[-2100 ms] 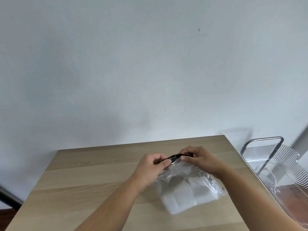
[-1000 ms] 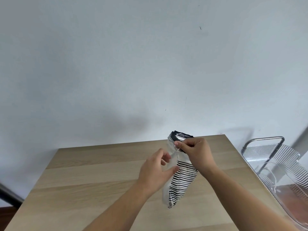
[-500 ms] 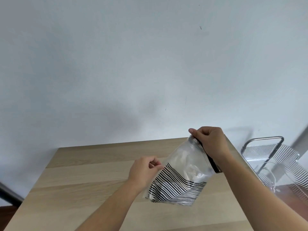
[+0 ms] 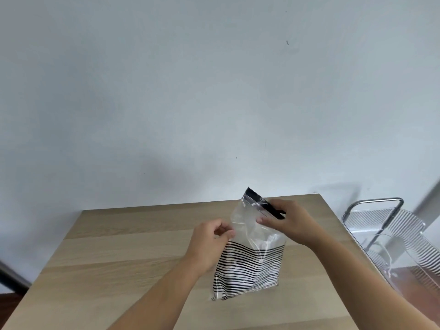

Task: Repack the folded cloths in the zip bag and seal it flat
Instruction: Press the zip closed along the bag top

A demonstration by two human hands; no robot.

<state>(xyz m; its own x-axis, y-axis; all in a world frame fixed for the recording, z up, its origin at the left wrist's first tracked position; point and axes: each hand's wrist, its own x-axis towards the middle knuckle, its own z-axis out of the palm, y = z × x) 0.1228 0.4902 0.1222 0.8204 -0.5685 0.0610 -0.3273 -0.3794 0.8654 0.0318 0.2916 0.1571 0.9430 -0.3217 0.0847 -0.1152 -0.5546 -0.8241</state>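
A clear zip bag (image 4: 250, 258) with black stripes on its lower half and a black zip strip on top stands upright on the wooden table (image 4: 119, 258). White folded cloths show faintly behind the stripes, low in the bag. My right hand (image 4: 288, 222) grips the bag's upper right part by the black strip. My left hand (image 4: 209, 241) pinches the bag's left edge at mid height. Whether the zip is sealed cannot be told.
A clear ribbed plastic basket with a metal handle (image 4: 390, 236) stands off the table's right side. A pale wall rises right behind the table's far edge. A dark bar (image 4: 12, 277) crosses the lower left corner.
The bag was lifted off the table, swung tilted in the air, and now stands upright on its bottom edge. My left hand has closed on its left edge; my right hand stays at the top.
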